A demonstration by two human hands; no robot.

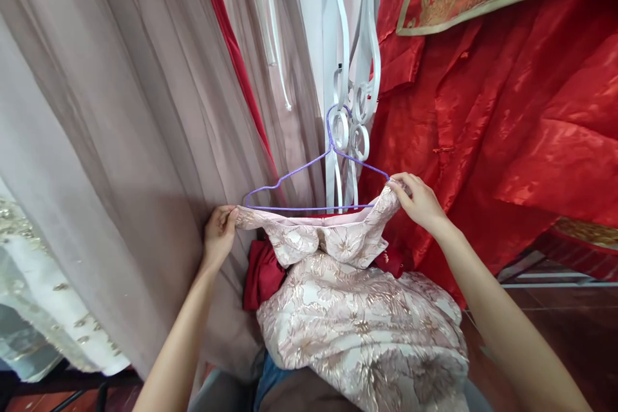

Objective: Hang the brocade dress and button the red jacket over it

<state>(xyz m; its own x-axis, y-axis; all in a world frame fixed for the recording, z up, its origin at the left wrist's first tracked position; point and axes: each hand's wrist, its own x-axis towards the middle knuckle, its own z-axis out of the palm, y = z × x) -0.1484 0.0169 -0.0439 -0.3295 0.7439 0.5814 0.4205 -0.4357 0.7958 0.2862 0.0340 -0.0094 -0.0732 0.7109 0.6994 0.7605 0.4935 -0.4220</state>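
Note:
A pale pink dress (pixel 357 315) with a shiny gold floral pattern hangs in front of me, its skirt spreading down toward my body. My left hand (pixel 222 232) pinches its left shoulder strap, and my right hand (pixel 416 199) pinches the right strap beside the end of a purple hanger (pixel 304 167). The hanger's hook meets the white scrolled metal stand. Its right end reaches the strap under my right fingers; the left end stands just above the other strap. Dark red fabric (pixel 264 273) shows behind the bodice.
Greyish-pink curtains (pixel 145 109) fill the left side. The white scrolled metal stand (pixel 345 77) rises in the middle. Red satin garments (pixel 483 122) with gold trim hang at the right. A white and gold beaded fabric (pixel 53 290) is at the lower left, above dark red floor tiles (pixel 550 322).

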